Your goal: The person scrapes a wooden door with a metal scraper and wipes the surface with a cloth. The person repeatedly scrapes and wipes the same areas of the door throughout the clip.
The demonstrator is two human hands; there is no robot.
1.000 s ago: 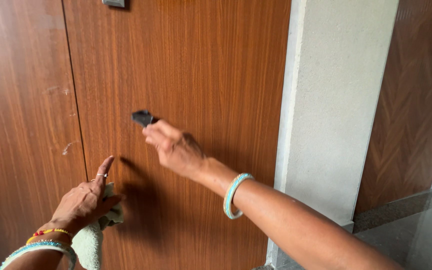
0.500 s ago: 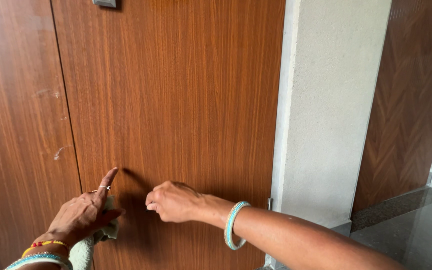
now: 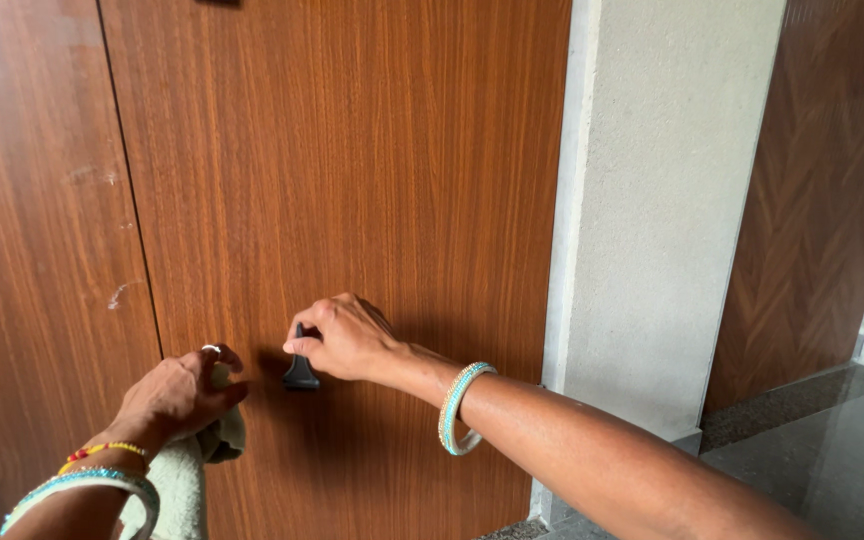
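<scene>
Scraper (image 3: 300, 373), small and black, is gripped by the right hand (image 3: 344, 338) with its blade edge pressed flat to the brown wooden door (image 3: 372, 170). A pale cloth (image 3: 184, 475) is clutched against the door by the left hand (image 3: 174, 395), just beside the scraper.

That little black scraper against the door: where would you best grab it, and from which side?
Grip the scraper by its narrow upper stem, coming from the right, as the right hand does. The wide flared end points down at the wooden door, so the slim top is the part that fingers can close around.
</scene>
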